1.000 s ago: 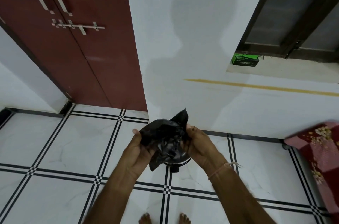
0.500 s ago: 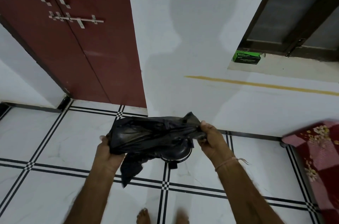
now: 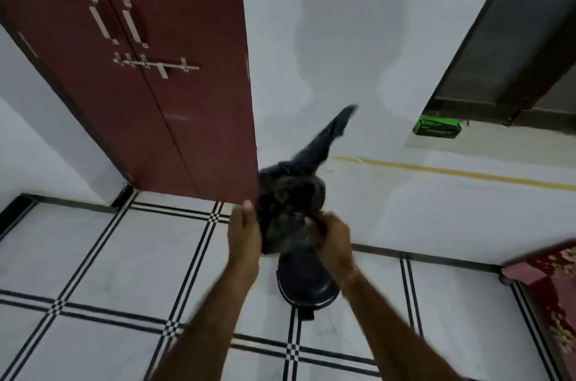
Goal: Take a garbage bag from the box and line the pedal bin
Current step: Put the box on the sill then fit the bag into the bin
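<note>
A crumpled black garbage bag [image 3: 291, 193] hangs in front of me, with one corner flung up and to the right against the white wall. My left hand [image 3: 244, 232] grips its left edge and my right hand [image 3: 332, 232] grips its lower right edge. Directly below the bag, on the floor, stands the round black pedal bin [image 3: 307, 285]; its pedal pokes out toward me and its top is partly hidden by the bag. The green garbage bag box [image 3: 437, 127] lies on the ledge at the right.
Dark red double doors [image 3: 149, 84] with metal handles and a latch stand at the left. A red floral cloth [image 3: 548, 281] covers furniture at the right edge. The floor is white tile with black lines. A dark-framed window is at the upper right.
The bag, stretched wide between my hands half a second ago, is bunched again with a corner flicked up. Both hands have come closer together, and the view has tilted down.
</note>
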The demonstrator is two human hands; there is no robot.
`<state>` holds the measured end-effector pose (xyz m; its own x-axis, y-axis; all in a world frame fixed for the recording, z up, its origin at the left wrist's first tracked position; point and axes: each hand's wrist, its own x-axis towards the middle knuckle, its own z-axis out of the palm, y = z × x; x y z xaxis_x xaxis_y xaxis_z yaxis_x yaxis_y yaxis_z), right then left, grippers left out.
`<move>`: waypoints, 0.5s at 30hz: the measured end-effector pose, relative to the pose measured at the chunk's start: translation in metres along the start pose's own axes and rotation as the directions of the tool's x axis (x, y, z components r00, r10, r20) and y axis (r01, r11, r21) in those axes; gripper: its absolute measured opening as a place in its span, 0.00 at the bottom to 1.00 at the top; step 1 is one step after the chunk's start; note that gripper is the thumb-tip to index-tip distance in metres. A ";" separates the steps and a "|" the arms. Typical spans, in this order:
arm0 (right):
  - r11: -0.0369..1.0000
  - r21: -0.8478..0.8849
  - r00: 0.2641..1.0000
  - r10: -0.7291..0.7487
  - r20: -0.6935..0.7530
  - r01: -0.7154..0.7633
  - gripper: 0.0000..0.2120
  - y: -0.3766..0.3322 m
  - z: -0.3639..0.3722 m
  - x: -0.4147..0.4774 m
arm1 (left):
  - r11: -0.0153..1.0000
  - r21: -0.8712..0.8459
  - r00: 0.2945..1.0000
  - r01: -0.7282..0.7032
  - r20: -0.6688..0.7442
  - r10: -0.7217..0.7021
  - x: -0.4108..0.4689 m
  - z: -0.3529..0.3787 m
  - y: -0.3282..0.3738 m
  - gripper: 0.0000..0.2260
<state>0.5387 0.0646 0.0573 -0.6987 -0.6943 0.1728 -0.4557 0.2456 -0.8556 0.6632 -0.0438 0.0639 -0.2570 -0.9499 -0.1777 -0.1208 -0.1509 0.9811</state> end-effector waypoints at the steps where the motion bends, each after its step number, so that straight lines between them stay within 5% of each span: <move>1: 0.990 0.033 0.990 0.134 0.053 -0.136 0.05 0.029 0.011 -0.008 | 0.975 -0.093 0.980 0.200 0.022 -0.199 0.004 -0.009 -0.030 0.21; 4: 0.887 0.239 0.918 0.377 0.124 -0.396 0.16 0.058 0.014 -0.018 | 0.812 -0.309 0.866 0.495 0.100 -0.489 0.005 -0.034 -0.067 0.24; 8: 0.690 0.523 0.841 0.532 0.102 -0.500 0.06 0.066 -0.007 -0.011 | 0.727 -0.465 0.844 0.506 0.091 -0.529 0.005 -0.058 -0.051 0.24; 12: 0.766 0.520 0.888 0.460 -0.031 -0.378 0.12 0.068 -0.022 -0.015 | 0.706 -0.535 0.862 0.464 0.091 -0.499 0.021 -0.085 -0.057 0.29; 15: 0.816 0.404 0.894 0.447 0.013 -0.414 0.19 0.075 -0.019 -0.020 | 0.712 -0.498 0.849 0.494 0.098 -0.520 0.022 -0.091 -0.065 0.24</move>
<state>0.5079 0.1098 -0.0007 -0.8214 -0.5201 -0.2342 0.1399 0.2145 -0.9667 0.7523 -0.0801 0.0032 -0.2496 -0.7007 -0.6684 0.2646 -0.7133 0.6490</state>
